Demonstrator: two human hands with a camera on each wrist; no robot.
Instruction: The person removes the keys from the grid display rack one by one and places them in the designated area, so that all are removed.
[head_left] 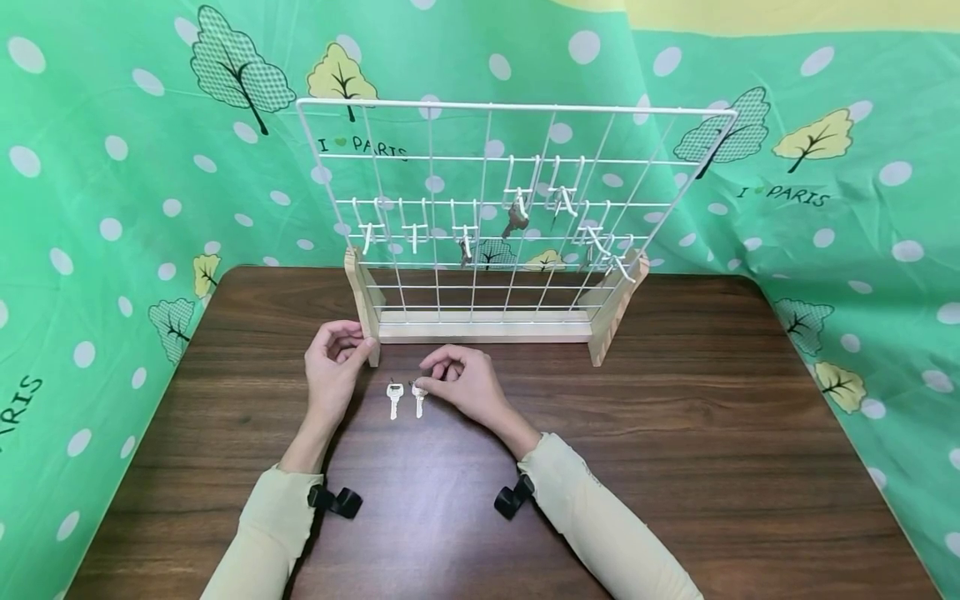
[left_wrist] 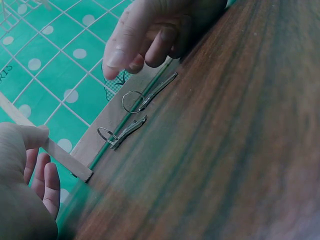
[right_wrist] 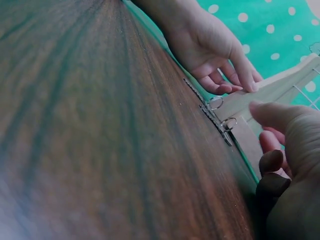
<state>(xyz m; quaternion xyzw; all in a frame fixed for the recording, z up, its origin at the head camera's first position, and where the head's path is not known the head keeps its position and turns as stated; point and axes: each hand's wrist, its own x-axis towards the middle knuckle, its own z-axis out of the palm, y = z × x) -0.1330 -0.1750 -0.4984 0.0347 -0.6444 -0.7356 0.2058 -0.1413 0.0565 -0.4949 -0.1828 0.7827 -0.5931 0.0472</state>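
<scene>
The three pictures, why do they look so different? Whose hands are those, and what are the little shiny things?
All three show one moment. A person wears a camera on the head and one on each wrist. The big picture is the head view, looking down at a brown table. The other two are taken low down from each wrist, so the table looks tilted.

The left hand touches the wooden foot of a white wire rack with its fingers. The rack has small hooks, and a dark key hangs on one.

The shiny things are two keys lying flat on the table, each with a ring. The right hand has its fingers on the right key, though I cannot tell if it is pinching it. The left key lies untouched.
</scene>
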